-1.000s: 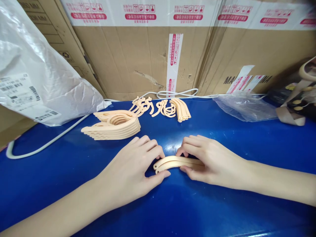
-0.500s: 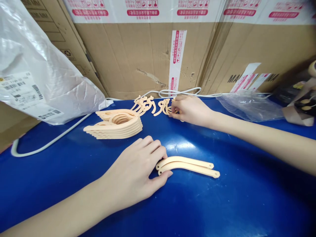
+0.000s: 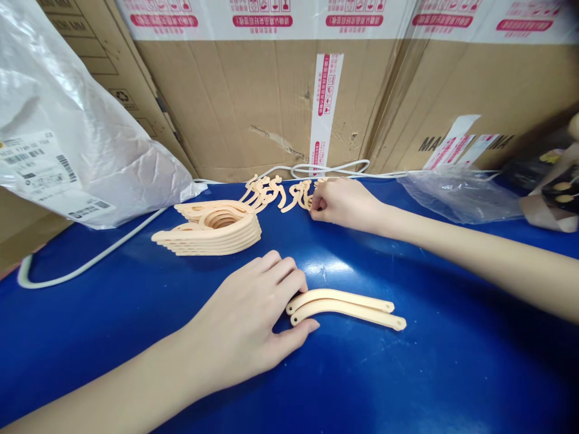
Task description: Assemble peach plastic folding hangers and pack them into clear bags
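Two beige, gently curved plastic hanger arms lie side by side on the blue table, each with holes at its ends. My left hand rests around their left ends, index finger at the upper arm and thumb stretched out below the lower one, apart from it. Further back, my right hand has its thumb and fingers pinched together at a group of small beige hooks. What sits between those fingertips is hidden. More small hooks lie loosely just left of that group.
A neat stack of beige hanger bodies stands left of centre. A white cable runs along the table's back and left. Cardboard boxes wall off the rear. A white plastic parcel leans at left; a clear bag lies at right.
The right thumb and fingers have closed together at the hooks. My left thumb has moved slightly away from the lower hanger arm. The stack has stayed put.
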Demonstrator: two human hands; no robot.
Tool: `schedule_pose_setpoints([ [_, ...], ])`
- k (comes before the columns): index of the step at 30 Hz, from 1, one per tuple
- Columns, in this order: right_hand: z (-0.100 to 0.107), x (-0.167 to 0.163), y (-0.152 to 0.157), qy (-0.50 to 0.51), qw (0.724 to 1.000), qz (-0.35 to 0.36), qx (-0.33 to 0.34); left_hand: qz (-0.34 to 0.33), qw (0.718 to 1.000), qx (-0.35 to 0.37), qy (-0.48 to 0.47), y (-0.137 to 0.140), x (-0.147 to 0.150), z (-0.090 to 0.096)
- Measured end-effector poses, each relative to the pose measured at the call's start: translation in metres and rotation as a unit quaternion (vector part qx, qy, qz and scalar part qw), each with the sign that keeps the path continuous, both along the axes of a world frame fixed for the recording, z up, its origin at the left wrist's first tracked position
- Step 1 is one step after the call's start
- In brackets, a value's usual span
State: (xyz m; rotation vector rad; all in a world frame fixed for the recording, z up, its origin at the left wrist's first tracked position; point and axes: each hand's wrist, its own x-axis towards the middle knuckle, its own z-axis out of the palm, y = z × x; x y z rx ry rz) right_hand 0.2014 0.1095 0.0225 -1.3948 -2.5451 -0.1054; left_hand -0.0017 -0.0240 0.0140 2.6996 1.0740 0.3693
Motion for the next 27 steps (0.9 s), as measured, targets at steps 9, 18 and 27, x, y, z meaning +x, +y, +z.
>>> schedule_pose_setpoints([
  [9,0.015,0.003,-0.035,0.048,0.994,0.091,0.029,0.122,0.987,0.081,-0.072,0.023,-0.016,0.040],
  [18,-0.003,-0.009,-0.077,0.080,0.972,0.207,-0.075,0.294,0.954,0.030,0.053,0.140,-0.031,0.069],
  [27,-0.008,-0.012,-0.078,0.121,0.961,0.227,-0.106,0.265,0.948,-0.029,0.175,0.216,0.012,0.046],
])
